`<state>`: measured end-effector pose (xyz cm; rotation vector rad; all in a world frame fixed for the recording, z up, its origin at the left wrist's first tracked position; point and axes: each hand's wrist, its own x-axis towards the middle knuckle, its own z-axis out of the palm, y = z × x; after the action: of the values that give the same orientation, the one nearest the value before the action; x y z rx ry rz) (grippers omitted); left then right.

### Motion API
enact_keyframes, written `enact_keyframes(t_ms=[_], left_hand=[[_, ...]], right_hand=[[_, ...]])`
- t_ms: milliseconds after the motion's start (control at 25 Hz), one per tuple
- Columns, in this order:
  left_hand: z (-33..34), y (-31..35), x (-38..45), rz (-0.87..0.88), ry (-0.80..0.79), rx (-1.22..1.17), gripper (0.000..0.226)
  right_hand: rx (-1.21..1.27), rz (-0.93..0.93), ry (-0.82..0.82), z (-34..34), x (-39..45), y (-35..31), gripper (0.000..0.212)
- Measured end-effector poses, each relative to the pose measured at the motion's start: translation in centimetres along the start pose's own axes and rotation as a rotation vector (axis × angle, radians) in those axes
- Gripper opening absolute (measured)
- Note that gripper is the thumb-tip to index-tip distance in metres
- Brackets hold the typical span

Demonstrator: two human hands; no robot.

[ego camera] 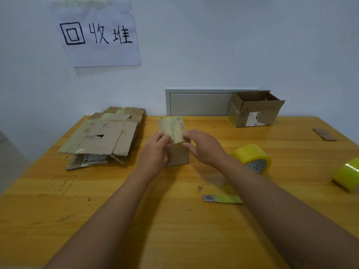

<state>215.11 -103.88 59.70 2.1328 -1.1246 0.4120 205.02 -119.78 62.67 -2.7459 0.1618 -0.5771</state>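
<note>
Fingers [164, 138] of left hand [155, 152] and right hand [204, 146] pinched taped box [172, 126] at its near edge, apparently unsealing it; a steady peel seemed needed next.

Small box [175, 152]: brown cardboard; top under glossy pale yellow-green tape, with faint print.
Flattened cardboard stack [104, 136]: brown, patched with pale yellowish tape; one white label with dark print.
Open box [254, 111]: brown; torn white label on its front.
Tape roll [250, 154]: translucent yellow; white core with grey-blue triangle pattern.
Second tape roll [347, 173]: glossy yellow-green.
Tape strip [227, 199]: yellow-green, grey end.
Tabletop [136, 210]: orange-yellow wood grain, dark scuffs.
Sign [97, 33]: white paper, black handwritten characters.
</note>
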Motion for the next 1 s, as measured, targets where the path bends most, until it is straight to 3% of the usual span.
enact_keyframes(t_ms=[120,240,320,400,560,800,1000], left_hand=[[0.2,0.5,-0.3,-0.027,-0.029,0.01,0.016],[0.5,0.9,-0.6,-0.018,-0.031,0.07,0.026],[0.7,1.5,-0.5,-0.006,-0.018,0.087,0.024],[0.9,2.1,-0.5,-0.004,-0.025,0.08,0.022],[1.0,2.4,-0.8,-0.069,-0.058,0.061,0.024],[1.0,2.8,-0.7,-0.129,-0.098,0.032,0.03],[1.0,3.1,-0.8,-0.166,-0.095,-0.005,0.031]], right_hand=[[-0.245,0.105,-0.114,-3.0,-1.8,1.8,0.05],[-0.645,0.233,-0.395,-5.7,-3.8,3.1,0.046],[-0.73,0.328,-0.487,-6.7,-4.7,3.3,0.039],[-0.749,0.353,-0.478,-6.9,-4.9,3.0,0.032],[-0.692,0.353,-0.459,-6.2,-5.0,2.4,0.019],[-0.609,0.305,-0.398,-7.4,-5.6,2.5,0.029],[-0.117,0.393,-0.214,-9.1,-4.2,2.0,0.052]])
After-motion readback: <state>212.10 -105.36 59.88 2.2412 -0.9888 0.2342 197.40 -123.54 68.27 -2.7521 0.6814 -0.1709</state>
